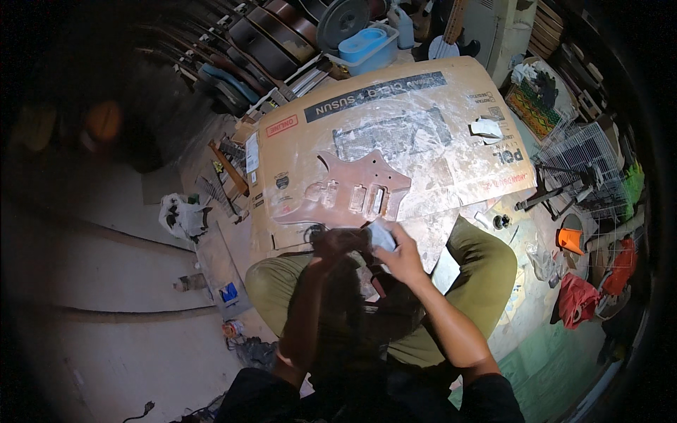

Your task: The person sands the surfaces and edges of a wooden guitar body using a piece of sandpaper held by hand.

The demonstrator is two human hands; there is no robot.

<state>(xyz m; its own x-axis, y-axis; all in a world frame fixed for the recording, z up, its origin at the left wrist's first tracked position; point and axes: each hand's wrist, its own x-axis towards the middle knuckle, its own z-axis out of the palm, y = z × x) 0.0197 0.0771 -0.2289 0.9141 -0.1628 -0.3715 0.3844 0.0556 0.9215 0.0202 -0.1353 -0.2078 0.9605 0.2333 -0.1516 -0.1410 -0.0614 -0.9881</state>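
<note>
In front of me a reddish-brown electric guitar body [345, 173] with routed cavities lies on a flattened cardboard sheet [296, 162]. My right hand [404, 259] is closed on a folded pale grey piece of sandpaper [382, 237], at the near edge of the body. Beside it, my left hand [333, 247] is at the body's near left edge, in dark shadow. Its fingers are too dim and smeared to make out. Pale dust is spread over the cardboard around the guitar body.
A crumpled white piece [486, 130] rests on the cardboard's far right. Behind stand several guitars [264, 42] and a blue tub [363, 46]. A wire rack [582, 158] and a red cloth [578, 299] are at right; a white plastic bag [182, 216] is at left.
</note>
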